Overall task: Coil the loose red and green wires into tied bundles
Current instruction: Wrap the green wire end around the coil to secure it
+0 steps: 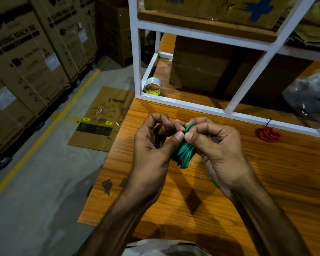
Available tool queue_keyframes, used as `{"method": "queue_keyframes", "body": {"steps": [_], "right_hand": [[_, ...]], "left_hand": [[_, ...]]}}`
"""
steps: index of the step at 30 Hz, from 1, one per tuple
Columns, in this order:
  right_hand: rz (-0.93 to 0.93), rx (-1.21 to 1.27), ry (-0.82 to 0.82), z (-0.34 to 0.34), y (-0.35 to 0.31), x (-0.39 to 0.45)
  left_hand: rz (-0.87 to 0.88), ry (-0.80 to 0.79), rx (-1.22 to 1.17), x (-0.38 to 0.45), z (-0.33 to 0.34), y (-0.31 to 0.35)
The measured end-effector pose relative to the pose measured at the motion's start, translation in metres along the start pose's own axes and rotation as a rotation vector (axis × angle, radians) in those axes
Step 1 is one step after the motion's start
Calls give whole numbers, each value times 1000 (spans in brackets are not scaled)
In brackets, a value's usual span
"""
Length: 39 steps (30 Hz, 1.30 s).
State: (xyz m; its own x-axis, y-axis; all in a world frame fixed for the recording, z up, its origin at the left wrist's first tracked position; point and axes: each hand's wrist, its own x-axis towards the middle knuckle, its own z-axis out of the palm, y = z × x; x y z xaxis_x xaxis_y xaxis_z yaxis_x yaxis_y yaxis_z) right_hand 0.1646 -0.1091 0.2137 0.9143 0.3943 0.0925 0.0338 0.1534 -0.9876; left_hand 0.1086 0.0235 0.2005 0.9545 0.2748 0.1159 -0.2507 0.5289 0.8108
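Above a wooden tabletop point(229, 182), a left hand point(151, 145) and right hand point(216, 146) pinch a coiled green wire bundle point(185, 154) between thumbs and fingers; a tied red wire bundle point(269, 134) lies well to the right.
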Motion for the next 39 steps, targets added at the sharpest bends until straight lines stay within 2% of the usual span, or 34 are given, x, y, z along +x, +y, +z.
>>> {"method": "queue_keyframes", "body": {"steps": [5, 11, 14, 20, 26, 39], "right_hand": [[-23, 2, -8, -1, 2, 1], [-36, 14, -34, -1, 4, 1], [-39, 7, -24, -1, 4, 2], [-53, -12, 1, -1, 4, 4], [-99, -59, 41, 2, 7, 4], [-108, -129, 32, 2, 5, 5]], "left_hand": [[-68, -23, -76, 1, -2, 2], [-105, -73, -43, 5, -8, 7], [-115, -86, -117, 5, -7, 8], [-69, -35, -163, 4, -3, 5], [-133, 21, -183, 4, 0, 8], [-216, -2, -306, 11, -3, 1]]}}
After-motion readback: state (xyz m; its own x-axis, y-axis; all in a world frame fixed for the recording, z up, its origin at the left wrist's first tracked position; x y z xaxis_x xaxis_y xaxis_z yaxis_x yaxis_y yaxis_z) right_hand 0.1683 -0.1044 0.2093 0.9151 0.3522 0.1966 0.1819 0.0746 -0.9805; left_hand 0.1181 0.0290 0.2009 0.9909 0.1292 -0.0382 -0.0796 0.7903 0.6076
